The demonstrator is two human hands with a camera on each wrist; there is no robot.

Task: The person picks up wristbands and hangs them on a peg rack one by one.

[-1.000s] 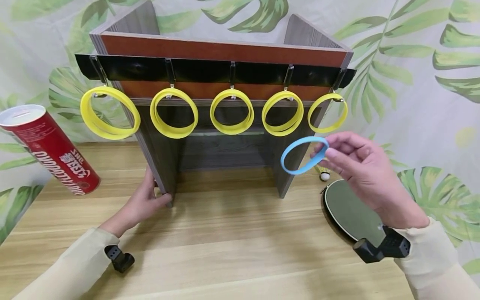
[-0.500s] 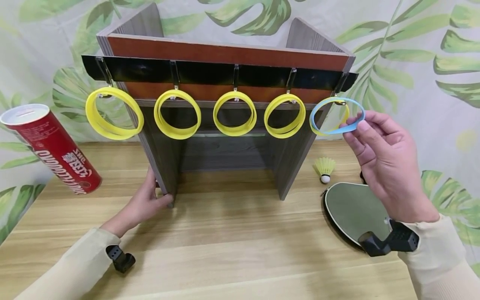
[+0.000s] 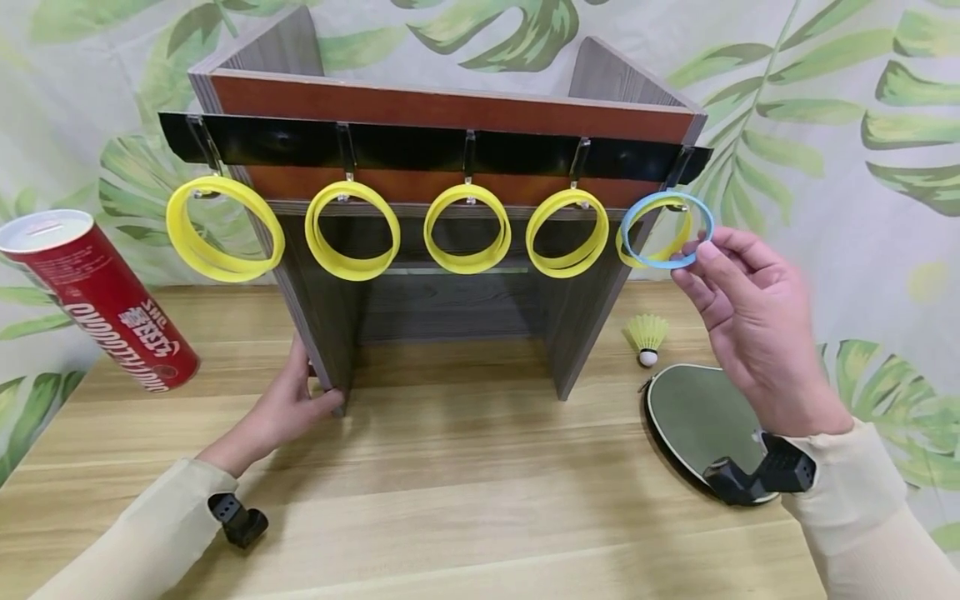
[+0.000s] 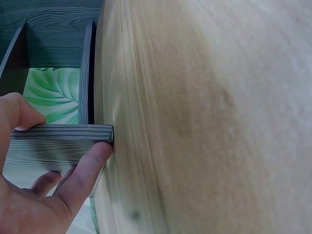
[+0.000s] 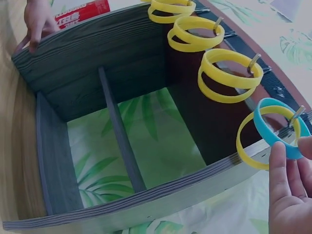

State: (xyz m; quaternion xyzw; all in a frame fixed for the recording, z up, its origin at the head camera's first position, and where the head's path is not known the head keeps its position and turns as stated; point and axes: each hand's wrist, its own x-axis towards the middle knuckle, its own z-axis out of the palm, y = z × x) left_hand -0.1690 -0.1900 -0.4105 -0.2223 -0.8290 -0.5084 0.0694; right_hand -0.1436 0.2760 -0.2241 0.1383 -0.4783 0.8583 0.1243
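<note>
Thin blue plastic ring [image 3: 667, 230]: pinched by right hand [image 3: 753, 325] at rightmost hook [image 3: 681, 171]; left hand [image 3: 288, 406] grips grey wooden shelf unit [image 3: 315, 325], steadying it.

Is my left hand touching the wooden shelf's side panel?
Touching. The left wrist view shows the left hand pinching the side panel edge between thumb and a finger.

Blue ring at the rightmost hook

The thin, light-blue ring [image 3: 667, 231] stands nearly upright, its top at the last hook [image 3: 681, 171] of the black rail; it seems hung there, though that is hard to confirm. It overlaps the yellow ring [image 3: 657, 237] already on that hook, its lower right edge pinched.
</note>
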